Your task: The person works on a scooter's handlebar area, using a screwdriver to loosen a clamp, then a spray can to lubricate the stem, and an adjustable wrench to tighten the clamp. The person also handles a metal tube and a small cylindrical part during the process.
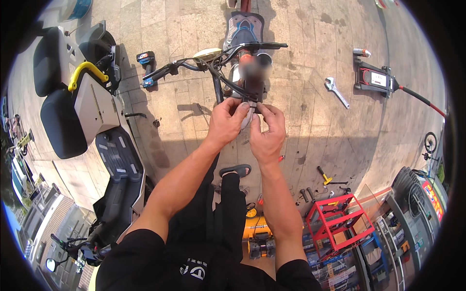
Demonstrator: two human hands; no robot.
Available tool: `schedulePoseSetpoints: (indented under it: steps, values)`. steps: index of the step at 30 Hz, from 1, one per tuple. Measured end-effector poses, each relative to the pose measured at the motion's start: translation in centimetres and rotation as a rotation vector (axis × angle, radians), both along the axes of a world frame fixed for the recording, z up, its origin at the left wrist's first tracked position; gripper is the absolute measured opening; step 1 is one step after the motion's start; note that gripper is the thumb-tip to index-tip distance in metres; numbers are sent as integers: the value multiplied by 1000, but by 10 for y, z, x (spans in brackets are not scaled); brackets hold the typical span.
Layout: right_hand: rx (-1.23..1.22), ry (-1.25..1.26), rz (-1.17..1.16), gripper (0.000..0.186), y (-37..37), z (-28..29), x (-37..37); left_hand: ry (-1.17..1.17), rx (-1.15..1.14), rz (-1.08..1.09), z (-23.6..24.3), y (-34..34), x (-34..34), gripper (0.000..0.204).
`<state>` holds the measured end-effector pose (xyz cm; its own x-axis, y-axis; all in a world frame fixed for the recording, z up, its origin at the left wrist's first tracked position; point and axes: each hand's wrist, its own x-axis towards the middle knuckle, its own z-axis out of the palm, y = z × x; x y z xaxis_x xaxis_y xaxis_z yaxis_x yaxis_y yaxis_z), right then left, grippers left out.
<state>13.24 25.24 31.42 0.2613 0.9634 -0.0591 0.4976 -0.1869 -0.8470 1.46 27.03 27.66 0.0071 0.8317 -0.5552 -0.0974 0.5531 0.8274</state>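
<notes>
My left hand (228, 117) and my right hand (266, 127) meet at a small greyish part (250, 109) with dark bits on it, low on the front of a two-wheeler. Fingers of both hands are closed around it; their exact grip is partly hidden. Just beyond them are black cables (228, 83), the handlebar (174, 65), a round cream-coloured piece (207, 54) and an orange-red tube (245, 59), with a blurred dark area beside it. Farther forward is a footboard (245, 26) with blue trim.
A white scooter (97, 111) stands at left. A cordless drill (148, 68), wrench (336, 92), floor jack (374, 78) and hammer (324, 177) lie on the paving (310, 140). A red rack (340, 223) and yellow machine (257, 230) are at lower right, near my sandalled foot (235, 170).
</notes>
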Motion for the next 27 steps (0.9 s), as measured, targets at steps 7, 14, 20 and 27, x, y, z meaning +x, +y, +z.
schedulePoseSetpoints:
  steps: [7,14,20,27]
  values:
    - [-6,-279,128,34,25,10,4,-46,-30,-127,1,7,-12,23]
    - [-96,-295,227,31,35,17,10,-53,-5,-117,9,7,-11,21]
    - [2,-339,312,32,32,10,18,-390,-162,84,13,13,-5,32]
    - [125,-408,315,27,28,5,19,-715,-475,396,-6,42,-20,25]
